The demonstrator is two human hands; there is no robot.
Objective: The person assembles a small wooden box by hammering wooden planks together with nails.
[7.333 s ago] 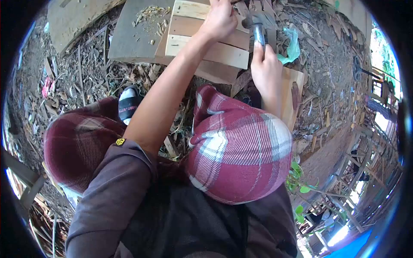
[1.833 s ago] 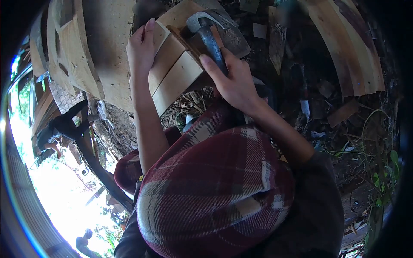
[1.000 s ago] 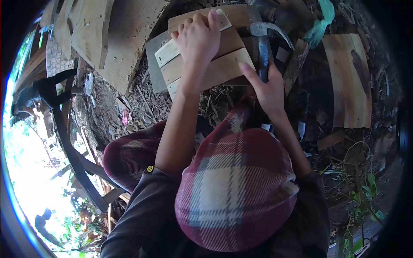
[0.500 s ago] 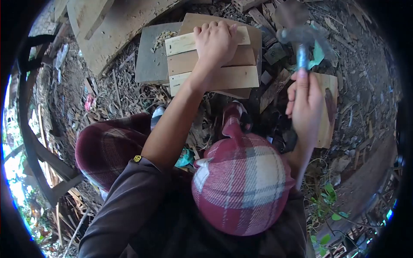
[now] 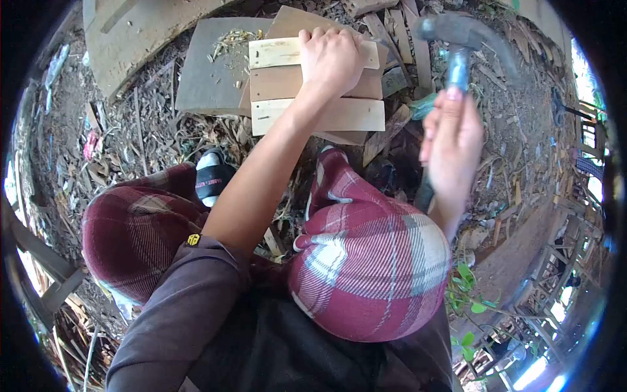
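Note:
My left hand (image 5: 331, 64) presses down on a small slatted wooden panel (image 5: 294, 114), its fingers bent over the far edge. The panel is made of pale and brownish strips, and several nail heads dot its left end. My right hand (image 5: 452, 140), a little blurred, is closed round the blue handle of a claw hammer (image 5: 450, 29). The hammer is raised to the right of the panel, its head pointing away from me. Beneath the panel lie a brown board (image 5: 297, 25) and a grey slab (image 5: 206, 72) scattered with wood shavings.
A large wooden sheet (image 5: 147, 39) lies at the upper left. Scrap wood pieces (image 5: 392, 39) and leaf litter (image 5: 150, 130) cover the ground. My knees in plaid cloth (image 5: 372, 281) are bent close to the panel. A leafy plant (image 5: 467, 277) grows at the lower right.
The hammer, still raised in my right hand, is slightly higher in view. My left hand stays on the panel. The camera view has shifted, and my knees appear wider apart.

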